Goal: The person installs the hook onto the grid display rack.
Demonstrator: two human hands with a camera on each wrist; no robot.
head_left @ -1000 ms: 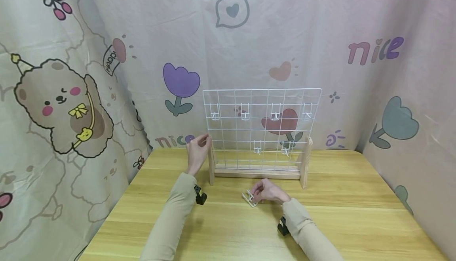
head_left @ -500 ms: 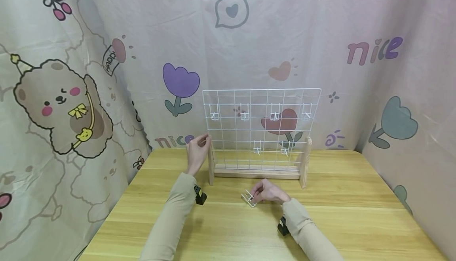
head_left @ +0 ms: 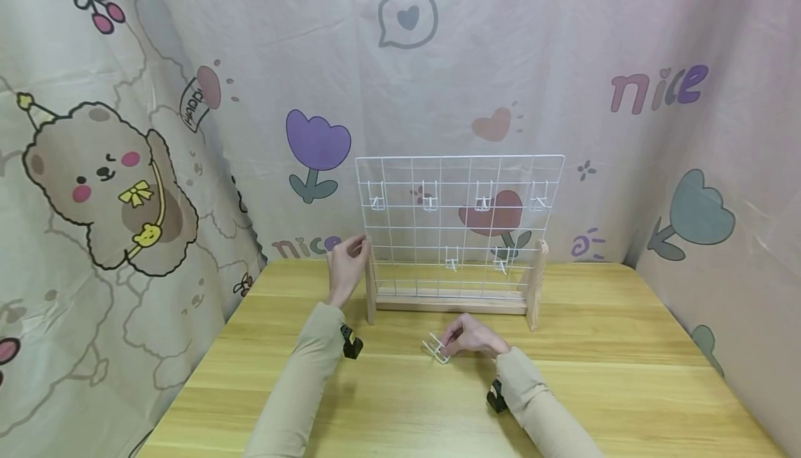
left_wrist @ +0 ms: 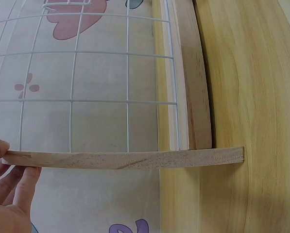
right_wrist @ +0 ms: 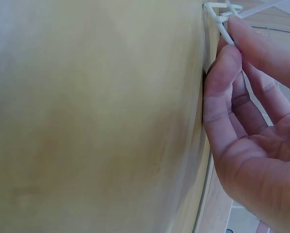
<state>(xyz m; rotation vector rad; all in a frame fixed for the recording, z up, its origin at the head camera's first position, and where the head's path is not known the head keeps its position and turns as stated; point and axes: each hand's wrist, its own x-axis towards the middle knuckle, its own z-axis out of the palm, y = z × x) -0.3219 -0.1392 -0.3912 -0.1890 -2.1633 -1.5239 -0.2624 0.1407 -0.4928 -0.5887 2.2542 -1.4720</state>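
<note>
A white wire grid rack point(head_left: 457, 229) in a wooden stand point(head_left: 450, 303) stands upright on the table. My left hand point(head_left: 348, 267) pinches the upper end of the stand's left post point(left_wrist: 125, 159), thumb on one side and fingers on the other in the left wrist view. Just in front of the stand, my right hand point(head_left: 472, 336) pinches a white wire hook point(head_left: 436, 349) between thumb and fingertips. Only part of that hook point(right_wrist: 216, 18) shows in the right wrist view, beyond the fingertips point(right_wrist: 226, 68).
Several white hooks hang on the grid, among them one at the upper left point(head_left: 377, 203) and one lower down point(head_left: 452, 263). Behind the wooden table point(head_left: 400, 409) hangs a printed curtain point(head_left: 438, 83), which also covers the left and right sides.
The hook in my right hand has turned slightly and its prongs have shifted a little to the left. My left hand stays on the post.
</note>
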